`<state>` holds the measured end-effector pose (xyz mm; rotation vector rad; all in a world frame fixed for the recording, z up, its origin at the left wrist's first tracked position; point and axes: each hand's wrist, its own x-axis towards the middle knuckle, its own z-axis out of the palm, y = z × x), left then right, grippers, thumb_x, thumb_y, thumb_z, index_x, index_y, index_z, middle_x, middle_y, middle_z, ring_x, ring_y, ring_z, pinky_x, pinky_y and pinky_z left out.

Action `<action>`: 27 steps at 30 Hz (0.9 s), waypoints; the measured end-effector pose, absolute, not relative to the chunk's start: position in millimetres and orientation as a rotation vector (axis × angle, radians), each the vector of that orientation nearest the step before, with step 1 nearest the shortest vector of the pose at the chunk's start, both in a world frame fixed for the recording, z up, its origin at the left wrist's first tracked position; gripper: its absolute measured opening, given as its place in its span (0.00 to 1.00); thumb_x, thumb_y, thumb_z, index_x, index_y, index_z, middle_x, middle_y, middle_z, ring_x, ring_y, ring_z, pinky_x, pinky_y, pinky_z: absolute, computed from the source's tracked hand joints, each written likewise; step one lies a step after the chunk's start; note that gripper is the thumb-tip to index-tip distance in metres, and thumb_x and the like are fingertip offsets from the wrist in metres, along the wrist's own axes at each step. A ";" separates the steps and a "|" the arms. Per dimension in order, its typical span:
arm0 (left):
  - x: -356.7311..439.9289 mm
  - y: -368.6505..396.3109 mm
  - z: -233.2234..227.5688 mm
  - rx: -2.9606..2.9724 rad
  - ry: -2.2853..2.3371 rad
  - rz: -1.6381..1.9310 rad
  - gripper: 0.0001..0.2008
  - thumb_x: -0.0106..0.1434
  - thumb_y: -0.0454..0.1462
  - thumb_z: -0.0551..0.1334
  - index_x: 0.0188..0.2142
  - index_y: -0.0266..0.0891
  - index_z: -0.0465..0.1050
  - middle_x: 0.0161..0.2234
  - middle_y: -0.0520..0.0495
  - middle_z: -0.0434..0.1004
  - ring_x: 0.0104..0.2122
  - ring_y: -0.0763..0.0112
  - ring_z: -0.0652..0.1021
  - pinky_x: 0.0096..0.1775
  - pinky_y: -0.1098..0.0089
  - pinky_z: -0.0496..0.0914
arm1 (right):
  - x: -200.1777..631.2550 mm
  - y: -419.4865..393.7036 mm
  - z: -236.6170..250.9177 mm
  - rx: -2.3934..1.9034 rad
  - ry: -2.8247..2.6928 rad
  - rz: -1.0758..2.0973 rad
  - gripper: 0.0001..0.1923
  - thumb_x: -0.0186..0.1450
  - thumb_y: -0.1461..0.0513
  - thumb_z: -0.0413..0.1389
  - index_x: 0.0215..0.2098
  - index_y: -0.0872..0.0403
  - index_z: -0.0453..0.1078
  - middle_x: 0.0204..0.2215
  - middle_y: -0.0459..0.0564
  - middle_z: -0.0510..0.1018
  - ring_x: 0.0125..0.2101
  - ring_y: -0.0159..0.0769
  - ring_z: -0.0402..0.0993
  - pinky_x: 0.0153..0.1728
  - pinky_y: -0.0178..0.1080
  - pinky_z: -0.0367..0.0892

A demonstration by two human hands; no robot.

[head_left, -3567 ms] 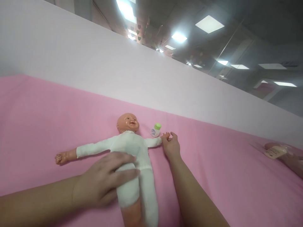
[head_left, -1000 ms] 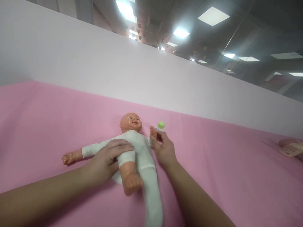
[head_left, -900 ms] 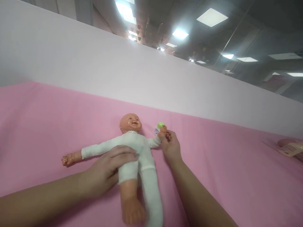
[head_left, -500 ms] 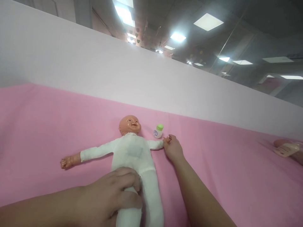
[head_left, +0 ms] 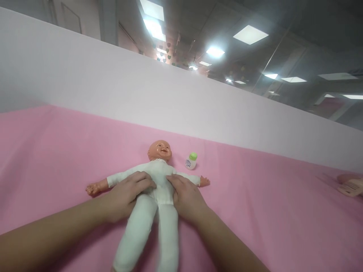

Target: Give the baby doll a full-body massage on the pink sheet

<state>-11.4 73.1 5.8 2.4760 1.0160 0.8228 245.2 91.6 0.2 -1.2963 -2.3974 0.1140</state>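
Note:
A baby doll (head_left: 157, 177) in a white suit lies on its back on the pink sheet (head_left: 56, 151), arms spread, legs toward me. My left hand (head_left: 126, 194) rests on the doll's left flank at the waist. Opposite it, my right hand (head_left: 185, 196) presses the other side of the waist. Both hands clasp the torso between them. A small white bottle with a green cap (head_left: 191, 161) stands upright just right of the doll's head, apart from both hands.
A white partition wall (head_left: 141, 87) runs along the far edge of the pink sheet. At the far right edge lies a packaged item with a label (head_left: 350, 185). Ceiling lights show above the wall.
My right hand let go of the doll's hand and came to its waist. My left hand moved from the doll's leg up to the waist; both legs now lie straight.

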 end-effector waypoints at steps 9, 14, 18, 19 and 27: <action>-33.4 105.3 -4.8 1.462 0.908 0.997 0.16 0.46 0.31 0.57 0.32 0.38 0.80 0.37 0.44 0.81 0.39 0.60 0.78 0.42 0.64 0.71 | 240.4 72.2 8.5 -1.189 -2.508 0.271 0.40 0.59 0.72 0.55 0.68 0.47 0.61 0.71 0.54 0.57 0.68 0.52 0.57 0.66 0.57 0.58; -32.1 114.4 -7.5 1.523 1.399 1.048 0.06 0.54 0.39 0.60 0.26 0.39 0.73 0.23 0.51 0.72 0.26 0.67 0.70 0.30 0.67 0.63 | 227.5 46.3 15.7 -1.023 -2.734 0.467 0.58 0.51 0.69 0.64 0.74 0.40 0.44 0.75 0.53 0.31 0.71 0.70 0.26 0.64 0.72 0.49; -26.8 111.4 -2.8 1.857 1.679 0.892 0.07 0.58 0.37 0.54 0.28 0.41 0.69 0.28 0.50 0.76 0.32 0.62 0.74 0.34 0.65 0.64 | 216.8 39.5 15.4 -0.935 -2.810 0.352 0.58 0.49 0.66 0.64 0.74 0.44 0.44 0.75 0.54 0.34 0.70 0.72 0.21 0.63 0.77 0.37; -25.7 110.5 -1.3 1.906 1.727 0.863 0.08 0.59 0.38 0.53 0.27 0.41 0.69 0.29 0.49 0.76 0.33 0.61 0.75 0.35 0.64 0.64 | 214.6 38.9 14.6 -0.876 -2.822 0.302 0.56 0.50 0.64 0.64 0.73 0.45 0.46 0.75 0.54 0.37 0.71 0.72 0.22 0.64 0.76 0.36; -25.8 111.8 -0.4 2.045 1.954 0.688 0.11 0.62 0.41 0.53 0.29 0.41 0.69 0.36 0.42 0.77 0.39 0.54 0.76 0.36 0.61 0.64 | 196.7 34.1 -4.6 -0.243 -2.726 -0.177 0.17 0.68 0.53 0.55 0.54 0.45 0.69 0.65 0.50 0.67 0.69 0.49 0.51 0.70 0.60 0.41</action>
